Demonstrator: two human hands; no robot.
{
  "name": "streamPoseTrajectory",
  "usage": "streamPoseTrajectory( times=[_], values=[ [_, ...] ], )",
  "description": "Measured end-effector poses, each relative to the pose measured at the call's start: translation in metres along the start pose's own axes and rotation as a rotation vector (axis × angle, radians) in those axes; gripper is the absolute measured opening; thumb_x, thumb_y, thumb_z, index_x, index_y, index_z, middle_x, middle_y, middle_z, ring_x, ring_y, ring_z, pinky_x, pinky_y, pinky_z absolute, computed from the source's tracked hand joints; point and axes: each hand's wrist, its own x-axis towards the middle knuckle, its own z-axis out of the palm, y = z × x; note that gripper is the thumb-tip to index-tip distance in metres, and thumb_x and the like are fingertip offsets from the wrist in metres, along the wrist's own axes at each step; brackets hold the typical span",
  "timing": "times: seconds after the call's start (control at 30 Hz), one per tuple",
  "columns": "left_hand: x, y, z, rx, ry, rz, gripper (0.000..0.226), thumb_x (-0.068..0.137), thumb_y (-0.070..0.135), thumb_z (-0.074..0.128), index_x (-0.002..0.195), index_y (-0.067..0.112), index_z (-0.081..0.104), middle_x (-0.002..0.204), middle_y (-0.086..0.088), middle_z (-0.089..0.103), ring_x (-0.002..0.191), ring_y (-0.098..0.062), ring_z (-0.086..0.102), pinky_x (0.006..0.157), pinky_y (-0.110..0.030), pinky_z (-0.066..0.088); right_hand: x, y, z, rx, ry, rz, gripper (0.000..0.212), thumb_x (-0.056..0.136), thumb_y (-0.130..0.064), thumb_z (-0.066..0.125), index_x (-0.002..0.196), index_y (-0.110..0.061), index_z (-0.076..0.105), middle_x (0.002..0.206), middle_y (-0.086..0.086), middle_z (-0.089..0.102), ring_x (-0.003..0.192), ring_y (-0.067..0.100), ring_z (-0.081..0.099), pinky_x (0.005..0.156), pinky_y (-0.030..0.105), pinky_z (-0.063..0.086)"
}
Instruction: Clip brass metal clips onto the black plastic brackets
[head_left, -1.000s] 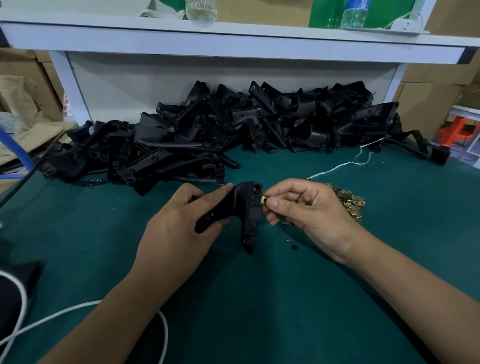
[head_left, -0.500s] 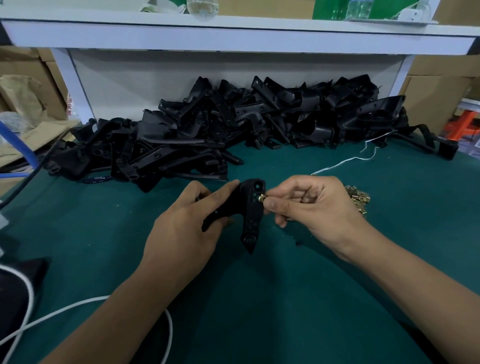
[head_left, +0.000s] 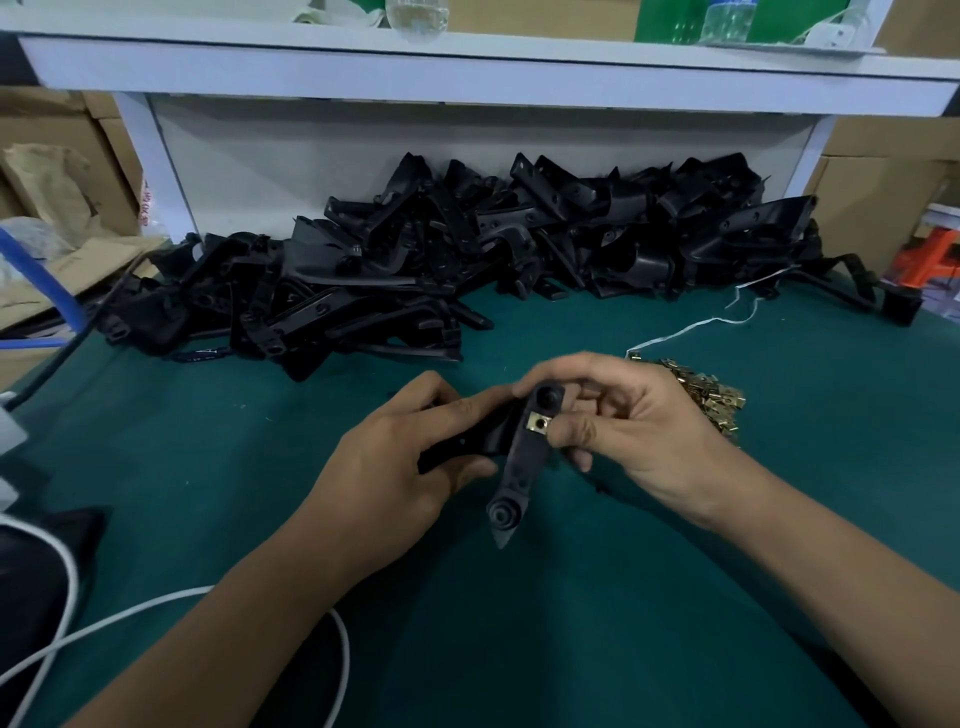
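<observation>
My left hand (head_left: 395, 467) is gripping one arm of a black bracket (head_left: 519, 462) over the green table (head_left: 675, 597). My right hand (head_left: 623, 421) is pinching its top end, thumb beside a brass clip (head_left: 537, 424) sitting on it. More brass clips (head_left: 711, 395) are lying behind my right hand.

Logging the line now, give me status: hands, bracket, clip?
Left hand grips bracket. Right hand pinches its top, thumb beside brass clip seated on bracket. Nothing in the way.
</observation>
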Motion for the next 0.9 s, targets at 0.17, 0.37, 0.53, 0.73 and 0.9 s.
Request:
streamPoseTrajectory(
  times=[0.17,0.37,0.53,0.73,0.9],
  values=[
    [-0.001,-0.001,0.004,0.110,0.014,0.032,0.061,0.090,0.045,0.068,0.145,0.059,0.044,0.108,0.018,0.050,0.093,-0.010,0.059,0.072,-0.031,0.054,-0.001,-0.004,-0.014,-0.089,0.045,0.040,0.026,0.080,-0.018,0.085,0.104,-0.020,0.076,0.083,0.014,0.064,0.066,0.024,0.057,0.056,0.026,0.052],
    [0.001,-0.012,0.006,0.177,0.230,-0.103,0.063,0.091,0.043,0.069,0.146,0.057,0.042,0.107,0.022,0.046,0.093,0.001,0.054,0.067,-0.020,0.045,-0.007,0.006,-0.081,-0.807,0.693,0.154,0.017,0.106,-0.031,0.057,0.097,-0.025,0.071,0.090,-0.003,0.070,0.085,0.017,0.062,0.075,0.036,0.050],
    [0.001,-0.009,0.006,0.197,0.224,-0.124,0.062,0.091,0.044,0.069,0.146,0.055,0.044,0.106,0.021,0.047,0.090,0.001,0.054,0.067,-0.022,0.047,-0.012,0.028,-0.104,-1.190,0.485,0.510,0.024,0.106,-0.026,0.055,0.121,-0.020,0.073,0.119,0.013,0.062,0.119,0.040,0.052,0.103,0.043,0.040],
    [0.000,-0.009,0.006,0.195,0.219,-0.135,0.063,0.090,0.044,0.070,0.146,0.056,0.044,0.104,0.021,0.047,0.089,0.000,0.054,0.066,-0.022,0.045,-0.006,0.026,-0.100,-1.310,0.485,0.480,0.010,0.093,-0.041,0.074,0.098,-0.033,0.076,0.100,-0.005,0.060,0.110,0.029,0.053,0.088,0.040,0.036],
    [0.000,-0.009,0.005,0.214,0.209,-0.142,0.062,0.091,0.046,0.068,0.146,0.057,0.043,0.105,0.022,0.047,0.092,0.002,0.053,0.068,-0.021,0.045,-0.006,0.022,-0.091,-1.217,0.467,0.369,0.006,0.091,-0.038,0.077,0.089,-0.033,0.073,0.099,-0.009,0.066,0.108,0.020,0.052,0.092,0.038,0.033]
  ],
)
